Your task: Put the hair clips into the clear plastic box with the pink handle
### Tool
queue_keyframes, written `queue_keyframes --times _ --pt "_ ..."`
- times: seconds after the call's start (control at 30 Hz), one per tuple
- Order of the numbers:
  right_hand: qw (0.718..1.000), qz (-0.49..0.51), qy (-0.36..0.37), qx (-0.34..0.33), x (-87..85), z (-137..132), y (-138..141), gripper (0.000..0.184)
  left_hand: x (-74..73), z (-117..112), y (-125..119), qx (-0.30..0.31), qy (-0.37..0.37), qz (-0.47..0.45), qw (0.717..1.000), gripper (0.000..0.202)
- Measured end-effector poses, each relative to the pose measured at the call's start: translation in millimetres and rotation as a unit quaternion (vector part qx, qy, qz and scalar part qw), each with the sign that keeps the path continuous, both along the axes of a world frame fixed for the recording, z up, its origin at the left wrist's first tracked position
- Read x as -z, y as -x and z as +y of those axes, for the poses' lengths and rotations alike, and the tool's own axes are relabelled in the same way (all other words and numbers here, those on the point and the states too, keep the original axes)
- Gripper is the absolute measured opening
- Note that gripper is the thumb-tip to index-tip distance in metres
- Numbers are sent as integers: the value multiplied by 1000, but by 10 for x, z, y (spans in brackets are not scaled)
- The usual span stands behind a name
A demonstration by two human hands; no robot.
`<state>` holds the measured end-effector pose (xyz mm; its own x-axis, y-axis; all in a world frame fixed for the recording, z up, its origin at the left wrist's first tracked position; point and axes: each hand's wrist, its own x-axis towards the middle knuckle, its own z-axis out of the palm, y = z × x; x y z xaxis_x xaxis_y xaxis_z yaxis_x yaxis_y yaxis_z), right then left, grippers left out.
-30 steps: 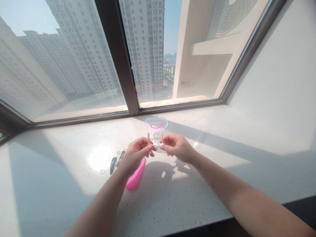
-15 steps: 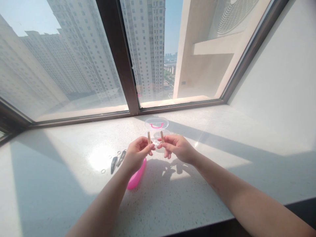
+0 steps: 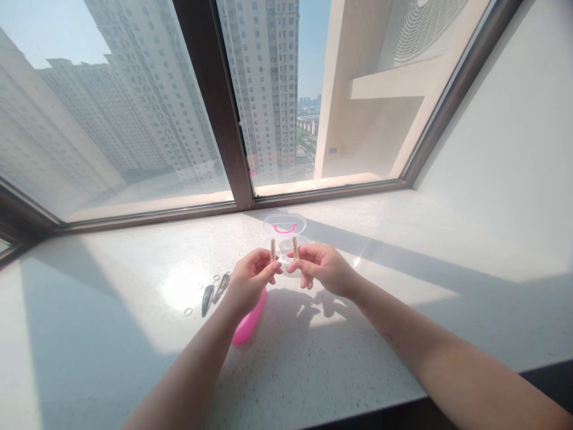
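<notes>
The left clip (image 3: 272, 249) stands upright, pinched at its lower end between thumb and fingertips of the left hand (image 3: 248, 280). The right clip (image 3: 295, 247) is pinched the same way by the right hand (image 3: 324, 269). The two clips are near each other but apart, held above the sill (image 3: 403, 263), just in front of a clear box (image 3: 286, 222).

A pink case (image 3: 245, 322) lies under the left wrist. Dark clips (image 3: 206, 298) and a ring (image 3: 188, 311) lie to the left. The sill is bare to the right as far as the wall (image 3: 501, 137). The window frame (image 3: 233, 203) bounds it behind, and its front edge runs beneath the forearms.

Since half a second ago both hands have barely shifted, and the right clip now stands a little straighter.
</notes>
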<state>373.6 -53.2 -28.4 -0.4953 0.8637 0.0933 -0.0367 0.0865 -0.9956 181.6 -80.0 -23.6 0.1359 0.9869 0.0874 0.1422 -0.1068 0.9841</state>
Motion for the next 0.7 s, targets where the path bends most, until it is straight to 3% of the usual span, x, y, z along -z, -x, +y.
queue_keyframes --times 0.7 --pt "1000 -8 -10 -3 -13 0 -2 25 4 -6 -7 -8 -10 18 1000 18"
